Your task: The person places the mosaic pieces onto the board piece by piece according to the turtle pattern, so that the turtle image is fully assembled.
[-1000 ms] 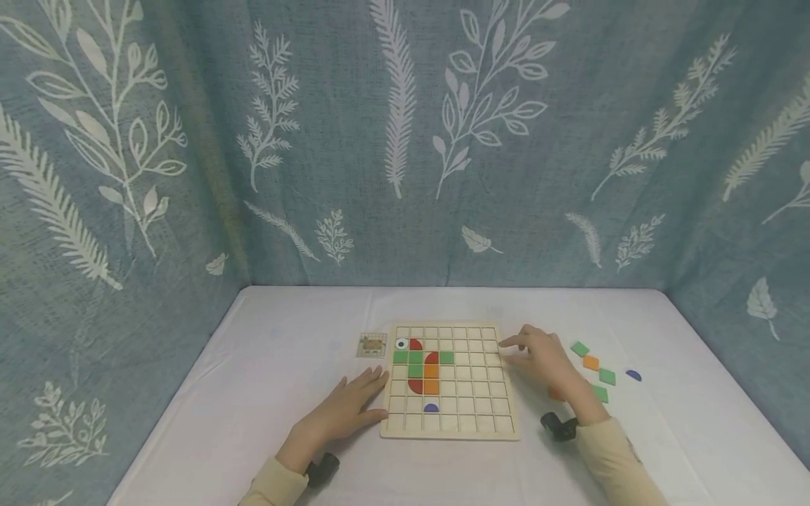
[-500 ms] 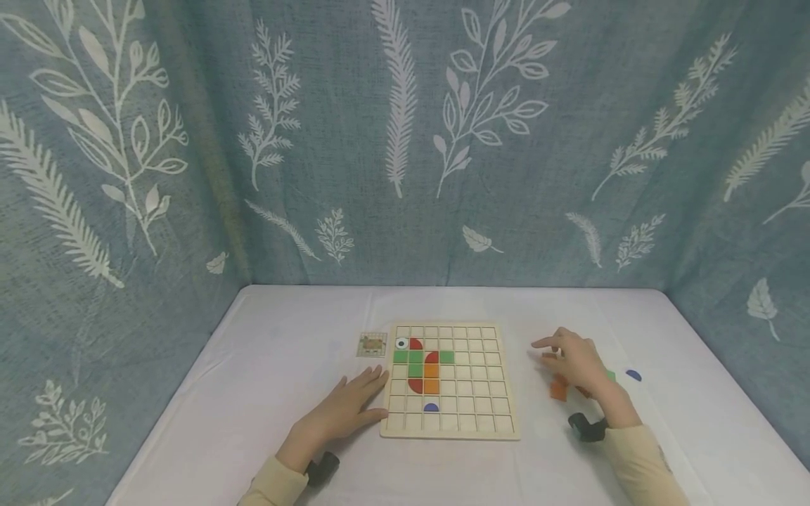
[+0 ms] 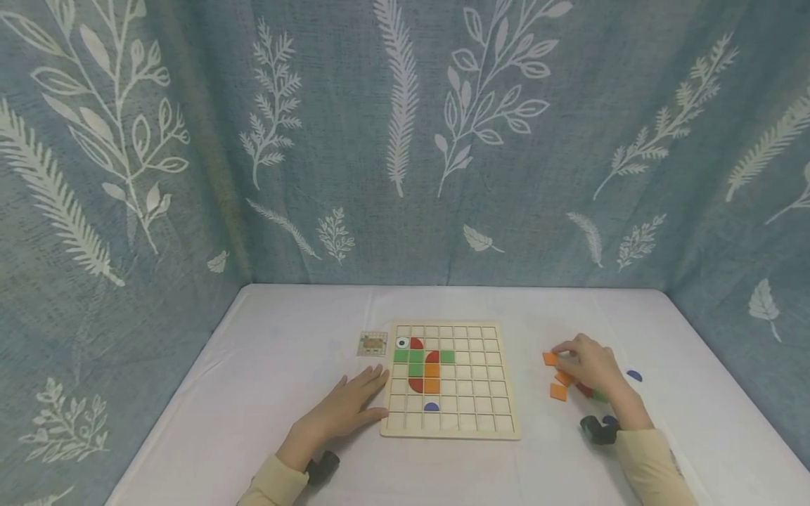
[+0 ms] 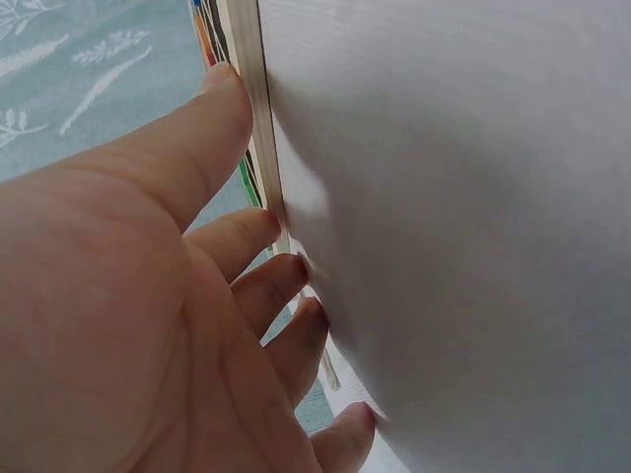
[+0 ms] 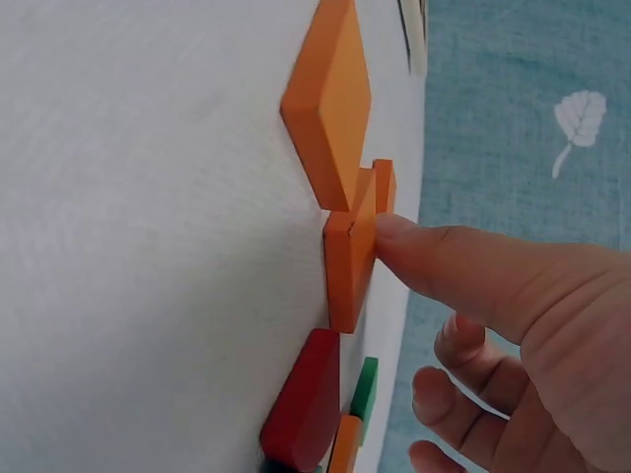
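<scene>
My left hand (image 3: 354, 404) lies flat with spread fingers, touching the left edge of a wooden grid board (image 3: 477, 386). In the left wrist view its thumb (image 4: 229, 108) rests against the board's side. Coloured tiles form a figure on the board, including a white eye tile (image 3: 401, 343), green squares (image 3: 415, 369) and orange squares (image 3: 432, 386). To the board's right, my right hand (image 3: 591, 362) pinches an orange square tile (image 3: 549, 359) by its corner; the index finger is hidden in the right wrist view. Two more orange tiles (image 3: 558, 392) lie just below it.
A small pattern card (image 3: 373, 344) lies left of the board. Around the right hand are a red tile (image 3: 583, 390), a green tile (image 3: 600, 396) and a blue half-round tile (image 3: 635, 376). A patterned curtain (image 3: 405, 140) stands behind the white table (image 3: 304, 316).
My right hand has moved right, away from the board's edge, and its thumb and index finger have come together at an orange tile. The left hand has stayed put.
</scene>
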### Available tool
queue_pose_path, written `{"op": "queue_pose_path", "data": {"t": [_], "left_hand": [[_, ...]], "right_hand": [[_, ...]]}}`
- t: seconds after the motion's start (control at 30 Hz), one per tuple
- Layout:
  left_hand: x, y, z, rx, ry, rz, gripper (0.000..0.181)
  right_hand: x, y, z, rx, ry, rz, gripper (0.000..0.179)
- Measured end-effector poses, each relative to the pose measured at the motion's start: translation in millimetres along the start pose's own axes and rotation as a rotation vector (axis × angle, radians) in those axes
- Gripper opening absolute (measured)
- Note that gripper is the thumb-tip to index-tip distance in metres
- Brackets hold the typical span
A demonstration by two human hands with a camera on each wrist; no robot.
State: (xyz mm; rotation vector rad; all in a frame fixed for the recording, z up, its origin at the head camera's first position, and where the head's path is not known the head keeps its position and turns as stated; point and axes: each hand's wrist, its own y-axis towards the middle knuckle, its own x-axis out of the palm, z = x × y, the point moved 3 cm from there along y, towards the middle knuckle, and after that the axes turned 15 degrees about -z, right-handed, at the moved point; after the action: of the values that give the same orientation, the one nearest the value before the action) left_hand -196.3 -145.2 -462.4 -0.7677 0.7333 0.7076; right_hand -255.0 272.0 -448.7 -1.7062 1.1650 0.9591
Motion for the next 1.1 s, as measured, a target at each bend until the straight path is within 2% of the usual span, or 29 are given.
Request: {"op": "queue_pose_path", "data": {"t": [0.23, 0.43, 0.6, 0.87, 1.1], "left_hand": [[0.4, 0.0, -0.3, 0.004, -0.016, -0.002, 0.069], [0.0, -0.2, 0.4, -0.003, -0.012, -0.008, 0.069], [0.0, -0.3, -0.2, -0.003, -0.003, -0.007, 0.069], [-1.2, -5.0, 3.1, 0.038, -0.016, 0.008, 0.072], [-0.7, -2.1, 1.2, 0.01, -0.013, -0.001, 0.069]], "right_hand": [[3.5, 2.4, 0.0, 0.008, -0.001, 0.001, 0.022], [4.5, 1.0, -7.7, -0.023, -0.011, 0.03, 0.023], [7.4, 4.0, -20.9, -0.067, -0.021, 0.056, 0.023], [14.8, 10.9, -45.1, -0.118, -0.035, 0.071, 0.022], [22.0, 15.7, -69.9, -0.166, -0.033, 0.077, 0.023]]}}
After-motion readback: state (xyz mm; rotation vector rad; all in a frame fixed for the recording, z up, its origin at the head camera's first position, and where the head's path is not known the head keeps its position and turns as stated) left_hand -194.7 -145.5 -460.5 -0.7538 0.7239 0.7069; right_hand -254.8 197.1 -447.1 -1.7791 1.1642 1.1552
